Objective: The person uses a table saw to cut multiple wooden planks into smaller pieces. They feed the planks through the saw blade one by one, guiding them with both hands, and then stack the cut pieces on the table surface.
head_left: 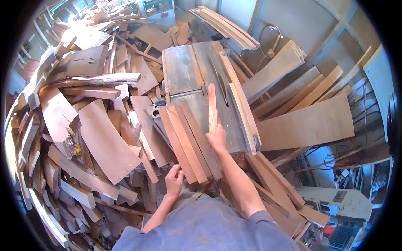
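Note:
My right hand (216, 137) is closed around the near end of a narrow wooden strip (212, 104), which points away from me over the metal machine table (234, 127). Just right of that strip, a thin curved metal piece (217, 75) stands by a dark slot in the table. Several wooden strips (184, 138) lie side by side along the table's near left, their ends toward my body. My left hand (173, 180) is curled beside the near left edge of these strips. Nothing shows in its fingers, and it appears apart from the wood.
A long wooden fence (240, 100) runs along the table's right side. Heaped boards and offcuts (104, 138) crowd the left. Wide planks (310, 123) lean at the right, and more strips (226, 27) rest at the back. Another machine (343, 205) stands at the lower right.

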Available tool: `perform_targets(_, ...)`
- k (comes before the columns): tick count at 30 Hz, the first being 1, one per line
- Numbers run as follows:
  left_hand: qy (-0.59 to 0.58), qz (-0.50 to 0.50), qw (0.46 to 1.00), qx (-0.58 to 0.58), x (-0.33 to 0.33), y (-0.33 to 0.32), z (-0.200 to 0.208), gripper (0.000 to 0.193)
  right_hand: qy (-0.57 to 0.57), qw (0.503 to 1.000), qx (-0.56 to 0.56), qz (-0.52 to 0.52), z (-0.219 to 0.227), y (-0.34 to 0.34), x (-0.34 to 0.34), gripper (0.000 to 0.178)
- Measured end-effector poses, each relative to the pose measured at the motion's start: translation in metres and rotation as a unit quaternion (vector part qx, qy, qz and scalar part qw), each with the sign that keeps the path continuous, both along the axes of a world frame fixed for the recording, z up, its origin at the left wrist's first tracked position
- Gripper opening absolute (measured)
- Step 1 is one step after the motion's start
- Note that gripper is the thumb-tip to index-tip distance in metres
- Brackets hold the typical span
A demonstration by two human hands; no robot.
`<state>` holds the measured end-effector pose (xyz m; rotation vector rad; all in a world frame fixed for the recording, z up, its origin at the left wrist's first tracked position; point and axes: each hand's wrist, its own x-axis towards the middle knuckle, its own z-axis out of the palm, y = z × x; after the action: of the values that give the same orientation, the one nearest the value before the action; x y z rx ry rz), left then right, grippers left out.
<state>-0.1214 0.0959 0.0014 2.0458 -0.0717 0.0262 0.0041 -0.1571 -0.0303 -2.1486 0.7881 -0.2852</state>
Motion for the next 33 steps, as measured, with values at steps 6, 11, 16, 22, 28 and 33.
perform_targets(6, 0.026, 0.096, 0.995, -0.003, -0.008, 0.037, -0.025, 0.028, 0.106, 0.981, 0.151, -0.067, -0.042, -0.031, 0.062, 0.053)
perform_targets(11, 0.03, 0.105, 0.994, -0.009, 0.006, 0.041, -0.004, 0.026, 0.037, 0.99, 0.109, -0.076, -0.018, 0.01, -0.005, 0.067)
perform_targets(16, -0.048, 0.041, 0.998, -0.005, 0.023, 0.024, 0.024, 0.023, 0.017, 0.99, 0.13, -0.052, 0.033, 0.034, -0.149, 0.075)
perform_targets(22, -0.027, -0.041, 0.995, -0.081, 0.011, -0.022, 0.031, 0.023, 0.124, 0.991, 0.002, -0.041, 0.024, -0.011, -0.349, 0.067)
perform_targets(28, 0.208, -0.207, 0.952, -0.087, 0.007, -0.095, 0.017, 0.039, 0.137, 0.989, -0.005, -0.056, -0.002, 0.0, -0.447, 0.064)
perform_targets(33, 0.541, -0.133, 0.717, -0.42, 0.068, -0.223, -0.025, 0.093, 0.143, 0.982, 0.04, -0.12, -0.009, 0.016, -0.493, 0.06)
